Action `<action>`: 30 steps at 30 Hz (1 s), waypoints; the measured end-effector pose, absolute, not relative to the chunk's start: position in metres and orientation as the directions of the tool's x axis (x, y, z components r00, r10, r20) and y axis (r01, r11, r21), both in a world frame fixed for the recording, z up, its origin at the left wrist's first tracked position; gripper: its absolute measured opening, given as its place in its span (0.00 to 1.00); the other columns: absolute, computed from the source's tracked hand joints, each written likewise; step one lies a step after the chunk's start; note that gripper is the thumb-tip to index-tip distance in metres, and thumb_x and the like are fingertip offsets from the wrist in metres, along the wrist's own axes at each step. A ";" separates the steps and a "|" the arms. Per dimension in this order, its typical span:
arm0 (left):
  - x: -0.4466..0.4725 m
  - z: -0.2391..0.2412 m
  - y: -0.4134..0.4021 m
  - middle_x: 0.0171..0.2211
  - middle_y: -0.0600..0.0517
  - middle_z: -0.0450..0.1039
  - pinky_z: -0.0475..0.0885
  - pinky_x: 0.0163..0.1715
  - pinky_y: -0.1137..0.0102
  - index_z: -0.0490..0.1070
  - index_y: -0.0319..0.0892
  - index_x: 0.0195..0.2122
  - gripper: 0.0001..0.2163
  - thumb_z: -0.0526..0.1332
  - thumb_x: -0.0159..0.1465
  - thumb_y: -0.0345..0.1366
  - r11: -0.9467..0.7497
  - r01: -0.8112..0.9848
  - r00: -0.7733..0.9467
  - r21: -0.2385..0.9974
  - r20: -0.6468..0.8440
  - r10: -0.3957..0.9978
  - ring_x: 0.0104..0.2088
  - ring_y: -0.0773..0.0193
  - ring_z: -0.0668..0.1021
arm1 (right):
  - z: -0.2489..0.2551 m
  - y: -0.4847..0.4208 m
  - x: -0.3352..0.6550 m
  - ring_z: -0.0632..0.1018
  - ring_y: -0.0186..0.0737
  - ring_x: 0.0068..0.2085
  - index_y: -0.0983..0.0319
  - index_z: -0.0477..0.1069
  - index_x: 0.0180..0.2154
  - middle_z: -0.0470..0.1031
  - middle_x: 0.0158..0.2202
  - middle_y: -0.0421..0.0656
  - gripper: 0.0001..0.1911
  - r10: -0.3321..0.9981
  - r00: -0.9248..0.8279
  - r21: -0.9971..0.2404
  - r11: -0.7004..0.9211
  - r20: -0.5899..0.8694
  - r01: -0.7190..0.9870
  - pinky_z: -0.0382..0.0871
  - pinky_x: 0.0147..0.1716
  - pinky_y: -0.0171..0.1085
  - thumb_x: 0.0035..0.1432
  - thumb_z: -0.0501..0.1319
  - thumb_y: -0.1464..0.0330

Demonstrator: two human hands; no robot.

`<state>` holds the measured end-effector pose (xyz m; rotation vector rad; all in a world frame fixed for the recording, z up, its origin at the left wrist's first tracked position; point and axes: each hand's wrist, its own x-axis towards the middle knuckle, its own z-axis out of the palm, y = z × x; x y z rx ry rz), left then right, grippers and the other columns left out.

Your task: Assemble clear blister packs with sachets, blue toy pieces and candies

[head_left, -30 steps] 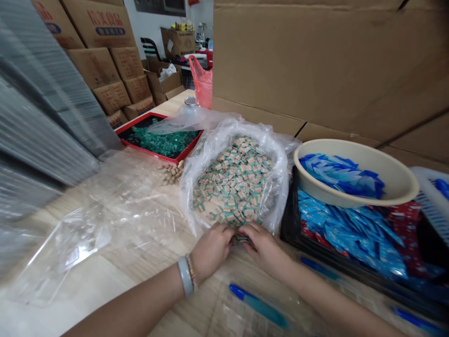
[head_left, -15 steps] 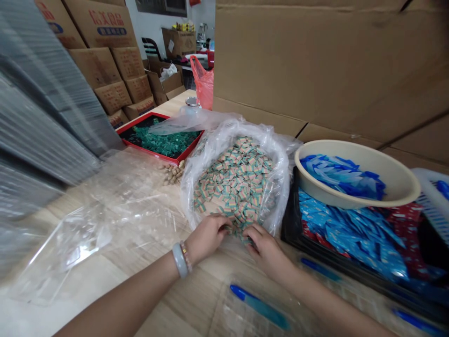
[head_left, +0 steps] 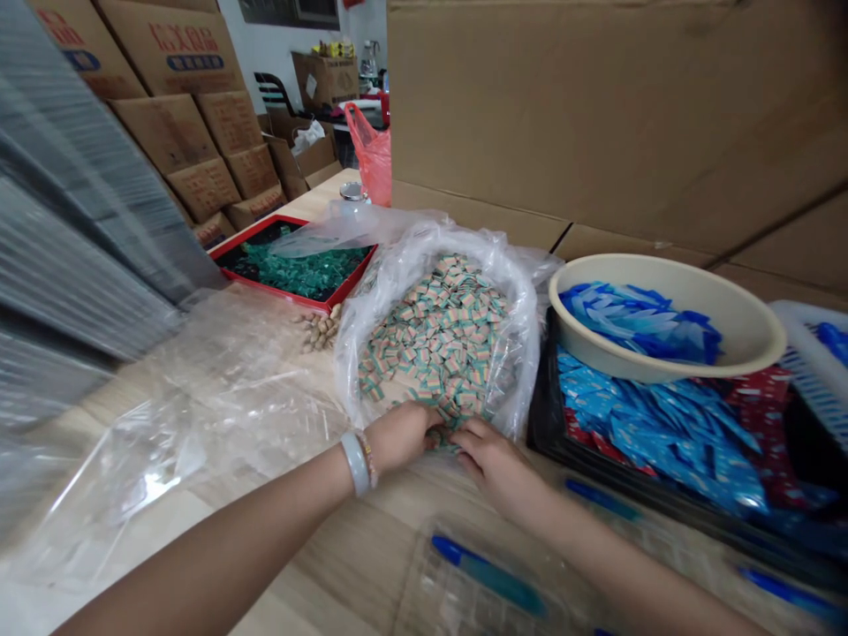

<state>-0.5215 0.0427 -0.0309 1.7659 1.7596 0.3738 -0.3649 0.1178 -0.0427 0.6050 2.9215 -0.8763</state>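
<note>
A clear plastic bag (head_left: 535,340) lies wide open on the table, its rim rolled outward. Inside is a heap of small flat striped pieces (head_left: 441,331) in pink, green and yellow. At the bag's near edge, my left hand (head_left: 403,435) has its fingers curled down among the nearest pieces. A bracelet and a beaded band circle that wrist. My right hand (head_left: 495,458) is close beside it on the right, fingers bent and pressed together over the same pieces. The fingertips are partly hidden, so what they pinch cannot be made out.
Left of the bag are a red-rimmed tray (head_left: 329,305) of green wrappers, peanuts (head_left: 321,329) and clear plastic boxes (head_left: 218,389). At right, a cream basin (head_left: 755,344) of blue packets rests on a black tray (head_left: 549,446). A cardboard wall (head_left: 596,124) stands behind; blue-green strips (head_left: 487,574) lie in front.
My hands have drawn closer together at the bag's near edge, with the left moving right. The whole view has shifted slightly.
</note>
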 end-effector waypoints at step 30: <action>-0.422 -0.009 -0.105 0.37 0.50 0.69 0.65 0.43 0.68 0.68 0.41 0.39 0.09 0.51 0.60 0.29 -0.002 0.831 0.102 0.557 -0.148 0.984 0.40 0.63 0.69 | 0.014 0.081 -0.246 0.66 0.31 0.24 0.63 0.65 0.28 0.65 0.22 0.37 0.12 0.699 -0.708 -0.910 0.218 -0.105 0.351 0.60 0.23 0.32 0.46 0.58 0.60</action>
